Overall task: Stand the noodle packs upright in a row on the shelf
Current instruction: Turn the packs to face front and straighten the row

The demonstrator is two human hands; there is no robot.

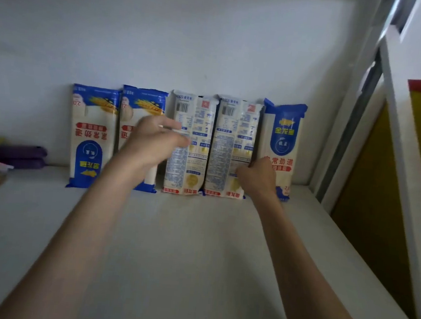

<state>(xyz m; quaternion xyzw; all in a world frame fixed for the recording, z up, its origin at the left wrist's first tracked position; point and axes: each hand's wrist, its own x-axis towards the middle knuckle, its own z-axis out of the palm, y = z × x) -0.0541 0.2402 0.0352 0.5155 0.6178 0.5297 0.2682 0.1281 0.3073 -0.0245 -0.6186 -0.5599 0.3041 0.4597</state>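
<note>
**A:** How will these noodle packs handle for you?

**B:** I judge them light and fairly stiff along their length, with slick film that could slide on the shelf (195,248). Take each one by its long edges near the middle, not by the crimped ends, which look floppy.

**A:** Where are they now?

**B:** Five stand upright in a row against the back wall (190,41), edges touching. From your left: the first pack (92,135) and second pack (142,106) show blue-and-cream fronts printed upside down; the third pack (193,142) and fourth pack (231,146) show pale backs with barcodes at the top; the fifth pack (282,138) shows its front the right way up.

**A:** And your hands?

**B:** Your left hand (152,141) sits across the second and third packs, fingers (177,140) spread apart, blurred, clamped on nothing I can see. Your right hand (256,176) is curled at the seam between the fourth and fifth packs; whether it grips one, I cannot tell.
</note>
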